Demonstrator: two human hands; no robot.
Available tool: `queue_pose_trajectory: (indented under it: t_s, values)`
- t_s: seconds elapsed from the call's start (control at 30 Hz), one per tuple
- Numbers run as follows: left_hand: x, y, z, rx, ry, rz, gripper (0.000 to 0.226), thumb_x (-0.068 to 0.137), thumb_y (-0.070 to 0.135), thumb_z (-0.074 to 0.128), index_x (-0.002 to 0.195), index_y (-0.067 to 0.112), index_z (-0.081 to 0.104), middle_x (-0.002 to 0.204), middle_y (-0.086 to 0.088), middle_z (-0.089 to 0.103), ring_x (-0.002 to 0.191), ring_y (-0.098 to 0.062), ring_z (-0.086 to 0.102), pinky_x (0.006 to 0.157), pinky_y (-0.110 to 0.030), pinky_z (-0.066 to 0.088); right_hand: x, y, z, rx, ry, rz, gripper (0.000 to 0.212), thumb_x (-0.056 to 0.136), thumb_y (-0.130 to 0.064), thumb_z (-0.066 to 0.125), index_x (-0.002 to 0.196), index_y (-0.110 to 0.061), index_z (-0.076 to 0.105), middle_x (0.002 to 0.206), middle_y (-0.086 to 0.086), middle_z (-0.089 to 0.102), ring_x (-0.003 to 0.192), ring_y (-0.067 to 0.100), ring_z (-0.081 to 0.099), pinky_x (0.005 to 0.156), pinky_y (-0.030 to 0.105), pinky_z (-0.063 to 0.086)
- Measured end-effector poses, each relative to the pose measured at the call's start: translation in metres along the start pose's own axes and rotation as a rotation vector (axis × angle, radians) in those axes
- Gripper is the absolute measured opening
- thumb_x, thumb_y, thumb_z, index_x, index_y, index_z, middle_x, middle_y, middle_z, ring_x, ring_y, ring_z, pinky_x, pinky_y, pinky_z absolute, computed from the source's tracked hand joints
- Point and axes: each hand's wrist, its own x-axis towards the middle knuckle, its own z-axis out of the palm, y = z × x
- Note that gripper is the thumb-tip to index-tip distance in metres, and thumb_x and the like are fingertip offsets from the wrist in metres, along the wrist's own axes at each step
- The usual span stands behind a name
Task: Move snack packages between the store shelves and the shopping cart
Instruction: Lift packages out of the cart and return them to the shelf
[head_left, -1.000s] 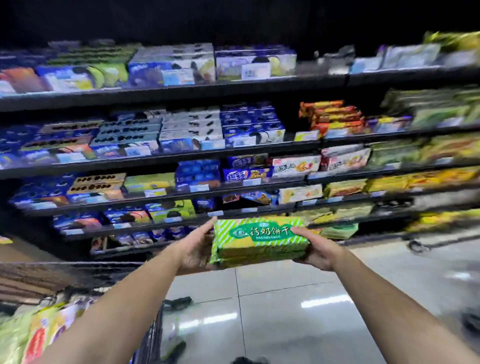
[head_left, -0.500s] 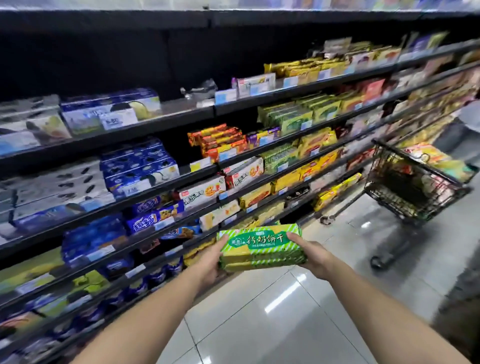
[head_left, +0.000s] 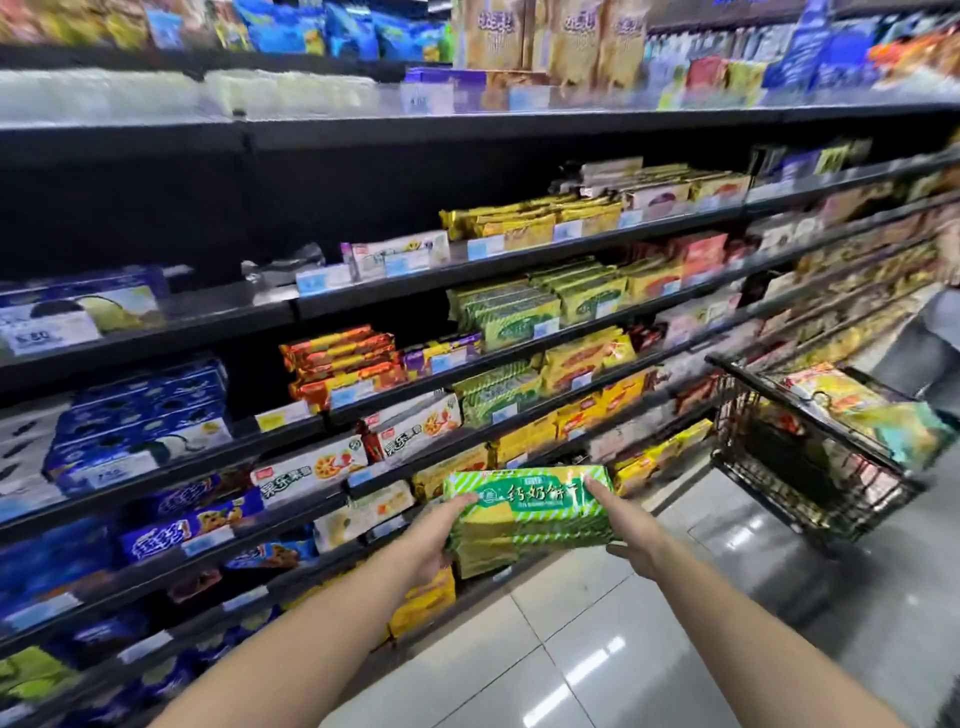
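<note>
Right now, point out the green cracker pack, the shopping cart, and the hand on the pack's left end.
green cracker pack (head_left: 530, 512): head view, middle of its printed front.
shopping cart (head_left: 810, 470): head view, wire side wall.
left hand (head_left: 434, 540): head view, back of the hand.

Store aisle; black back panel (head_left: 156, 208) behind tiers at left and centre of frame, dark and unlit; tiers run from lower left toward upper right, receding; pale price tags (head_left: 485, 247) clipped along tier edges; floor (head_left: 597, 649) at lower right of frame, large glossy light-grey tiles with thin dark grout lines; bright streaks of overhead light (head_left: 592, 662) reflected on tiles; lighting strong at top of frame, upper edge washed out and blurred; far right of frame blurred.
</note>
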Motion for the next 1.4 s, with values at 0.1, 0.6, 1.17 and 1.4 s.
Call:
queue_pose_trajectory:
  t_s: [0.1,0.6,1.17,1.4]
  values:
    - [0.017,0.019,0.043,0.019,0.020,0.059,0.045,0.089,0.044,0.070,0.126,0.019,0.065,0.122,-0.006,0.071,0.110,-0.023,0.067,0.090,-0.033,0.049,0.028,-0.019,-0.039,-0.002,-0.041,-0.010,0.048,0.089,-0.057,0.063,0.120,-0.019,0.065,0.107,0.002,0.075,0.098,0.019,0.068,0.074,0.033,0.050]
    - [0.121,0.072,0.110,0.122,0.055,0.035,0.071,0.083,0.056,0.067,0.143,0.032,0.038,0.167,-0.003,0.016,0.150,-0.027,0.021,0.118,-0.046,0.018,0.153,-0.084,-0.122,-0.108,-0.259,-0.030,0.084,0.080,-0.036,0.083,0.146,-0.009,0.039,0.147,0.001,0.046,0.142,0.025,0.038,0.117,0.045,0.032]
    - [0.205,0.151,0.152,0.364,0.283,0.196,0.022,0.089,0.027,0.065,0.110,0.024,0.058,0.127,-0.007,0.063,0.110,-0.018,0.062,0.106,-0.044,0.047,0.281,-0.177,-0.152,-0.281,-0.416,-0.117,0.017,0.088,-0.017,0.073,0.103,-0.026,0.072,0.101,-0.019,0.074,0.112,0.006,0.057,0.113,0.037,0.027]
    - [0.184,0.175,0.182,0.563,0.435,0.321,0.033,0.090,0.027,0.075,0.118,0.023,0.058,0.115,0.007,0.066,0.102,-0.004,0.063,0.090,-0.020,0.050,0.296,-0.239,-0.176,-0.439,-0.507,-0.341,0.046,0.084,-0.018,0.079,0.124,-0.028,0.057,0.100,-0.023,0.072,0.097,-0.003,0.065,0.100,0.031,0.042]
